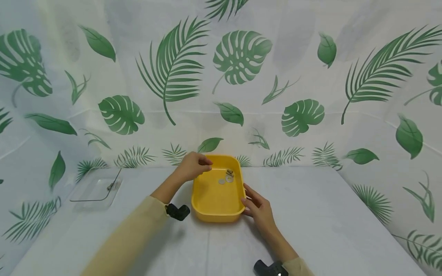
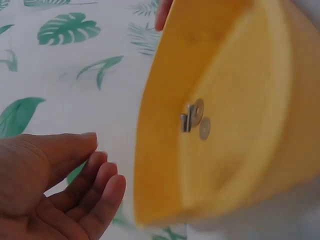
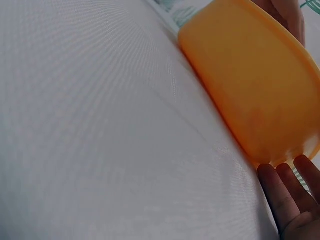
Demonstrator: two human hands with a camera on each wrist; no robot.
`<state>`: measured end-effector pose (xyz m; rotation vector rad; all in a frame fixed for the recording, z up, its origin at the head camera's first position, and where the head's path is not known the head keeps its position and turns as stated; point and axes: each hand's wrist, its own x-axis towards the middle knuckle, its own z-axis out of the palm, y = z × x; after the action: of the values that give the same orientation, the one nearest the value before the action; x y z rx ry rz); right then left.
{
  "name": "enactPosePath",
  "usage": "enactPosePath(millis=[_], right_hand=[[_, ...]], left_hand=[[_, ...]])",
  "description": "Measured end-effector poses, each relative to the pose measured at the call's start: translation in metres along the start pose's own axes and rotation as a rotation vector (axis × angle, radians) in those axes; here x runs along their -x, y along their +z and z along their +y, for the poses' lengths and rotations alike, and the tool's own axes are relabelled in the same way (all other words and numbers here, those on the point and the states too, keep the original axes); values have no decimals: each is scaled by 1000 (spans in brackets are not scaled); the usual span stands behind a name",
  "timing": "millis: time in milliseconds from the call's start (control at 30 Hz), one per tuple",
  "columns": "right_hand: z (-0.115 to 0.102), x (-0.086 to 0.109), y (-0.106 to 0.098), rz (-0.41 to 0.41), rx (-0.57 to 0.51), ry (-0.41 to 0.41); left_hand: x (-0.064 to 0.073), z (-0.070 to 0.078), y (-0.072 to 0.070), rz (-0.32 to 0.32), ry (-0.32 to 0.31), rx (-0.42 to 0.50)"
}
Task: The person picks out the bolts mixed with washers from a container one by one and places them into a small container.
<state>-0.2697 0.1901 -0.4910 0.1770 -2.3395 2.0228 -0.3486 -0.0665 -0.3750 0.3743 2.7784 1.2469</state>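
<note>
A yellow plastic bin (image 1: 217, 199) sits on the white-covered table, several small metal pieces inside. Among them are round flat discs like washers (image 2: 204, 128) and short metal cylinders (image 1: 229, 173). My left hand (image 1: 194, 165) hovers at the bin's far left corner, thumb and fingertips close together. In the left wrist view that hand (image 2: 65, 185) shows nothing between its loosely bent fingers, apart from the bin wall. At the bin's right side, my right hand (image 1: 259, 211) touches the outer wall with nearly straight fingers (image 3: 280, 197); its thumb lies by the rim.
On the left of the table is a clear plastic tray (image 1: 93, 207) with a thin dark edge line and a small metal item (image 1: 110, 187) in it. A leaf-print cloth (image 1: 262, 126) hangs behind the table and along both sides.
</note>
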Motion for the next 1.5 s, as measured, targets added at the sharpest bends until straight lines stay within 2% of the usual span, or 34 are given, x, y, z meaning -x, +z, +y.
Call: enactPosePath(millis=[133,267,533,700,933,1267,1500], right_hand=[[0,1,0,-4,-6,-12],[0,1,4,-9,-18,-13],[2,2,10,-10,-29,-16],[2,1,12,-17,-23,-15],[-2,-1,11,-20,-13,-27],[-1,1,7,2,7,-16],[0,2,2,20,20,-14]], left_hand=[[-18,2,18,-32,7,48],[-33,-7,31,-67,-1,87],[-52,-19,52,-87,-18,109],[-59,-20,58,-109,-44,148],[-65,-16,67,-120,0,91],[-65,-9,77,-154,-51,109],[-71,-8,87,-127,-81,63]])
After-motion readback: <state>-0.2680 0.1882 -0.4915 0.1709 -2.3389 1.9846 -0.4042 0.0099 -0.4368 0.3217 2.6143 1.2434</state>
